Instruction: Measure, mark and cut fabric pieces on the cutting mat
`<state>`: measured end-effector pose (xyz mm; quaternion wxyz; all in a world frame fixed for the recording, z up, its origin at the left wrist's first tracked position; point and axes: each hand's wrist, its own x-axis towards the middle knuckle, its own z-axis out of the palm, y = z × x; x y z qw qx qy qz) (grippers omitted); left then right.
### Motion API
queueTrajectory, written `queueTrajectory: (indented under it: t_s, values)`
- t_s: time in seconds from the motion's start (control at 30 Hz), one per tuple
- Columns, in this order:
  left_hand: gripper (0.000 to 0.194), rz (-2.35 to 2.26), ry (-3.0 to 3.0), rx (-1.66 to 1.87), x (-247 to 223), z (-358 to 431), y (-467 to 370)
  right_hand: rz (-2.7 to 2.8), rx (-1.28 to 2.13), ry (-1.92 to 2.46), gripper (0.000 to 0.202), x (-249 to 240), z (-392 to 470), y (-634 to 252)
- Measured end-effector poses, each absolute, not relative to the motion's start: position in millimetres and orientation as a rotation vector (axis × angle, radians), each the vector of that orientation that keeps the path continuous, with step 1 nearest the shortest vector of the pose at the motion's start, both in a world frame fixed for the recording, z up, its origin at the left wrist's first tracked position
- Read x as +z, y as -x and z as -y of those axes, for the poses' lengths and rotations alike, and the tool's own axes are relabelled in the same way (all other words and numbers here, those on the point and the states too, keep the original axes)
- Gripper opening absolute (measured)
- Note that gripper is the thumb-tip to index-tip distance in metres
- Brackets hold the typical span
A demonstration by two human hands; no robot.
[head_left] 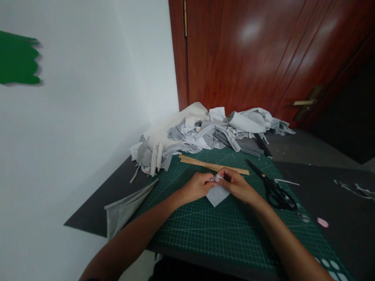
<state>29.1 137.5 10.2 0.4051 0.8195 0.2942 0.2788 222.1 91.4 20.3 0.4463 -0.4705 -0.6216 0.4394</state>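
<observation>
A small piece of light grey fabric (217, 196) is held up between my two hands, over the green cutting mat (187, 230). My left hand (197, 186) pinches its upper left edge, with the fingers curled in. On the upper right edge, my right hand (234, 182) grips with thumb and fingertips close to the left ones. One corner of the cloth hangs down toward me. Exactly what lies between the fingertips is too small to make out. Just beyond the hands, wooden rulers (202, 163) lie across the mat.
Black-handled scissors (275, 191) lie right of my right hand. Fabric scraps (202, 130) are heaped at the back against the wall and brown door (234, 54). A folded grey cloth (125, 210) hangs over the left edge. A pink oval piece (322, 222) lies at right.
</observation>
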Motion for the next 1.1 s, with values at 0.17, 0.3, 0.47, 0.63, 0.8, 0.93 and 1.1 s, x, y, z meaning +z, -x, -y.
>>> queueTrajectory:
  t_s: [0.17,0.3,0.47,0.63,0.8,0.93,1.1]
  values:
    - [0.036,-0.771,-1.634,0.763,9.0,-145.0,-32.8,1.397,1.064,1.209,0.049,6.6,-99.3,-222.2]
    - [0.044,-0.801,-1.498,0.858,5.9,-151.1,-34.4,1.301,1.082,1.212,0.052,0.2,-103.3,-218.2]
    - [0.05,-0.817,-1.365,0.978,2.4,-154.6,-34.8,1.334,0.959,1.257,0.046,1.3,-105.1,-216.8]
    - [0.054,-0.819,-1.267,1.048,4.0,-154.6,-35.4,1.369,0.672,1.227,0.037,1.6,-101.9,-209.5]
    - [0.054,-0.811,-1.219,1.108,4.9,-153.7,-36.0,1.326,0.547,1.216,0.034,-1.9,-97.3,-198.7]
    - [0.051,-0.814,-1.21,1.14,5.2,-155.1,-35.2,1.269,0.45,1.284,0.032,-4.1,-97.1,-199.3]
    - [0.048,-0.837,-1.269,1.206,9.2,-155.8,-34.7,1.333,0.367,1.294,0.023,-6.8,-98.1,-199.6]
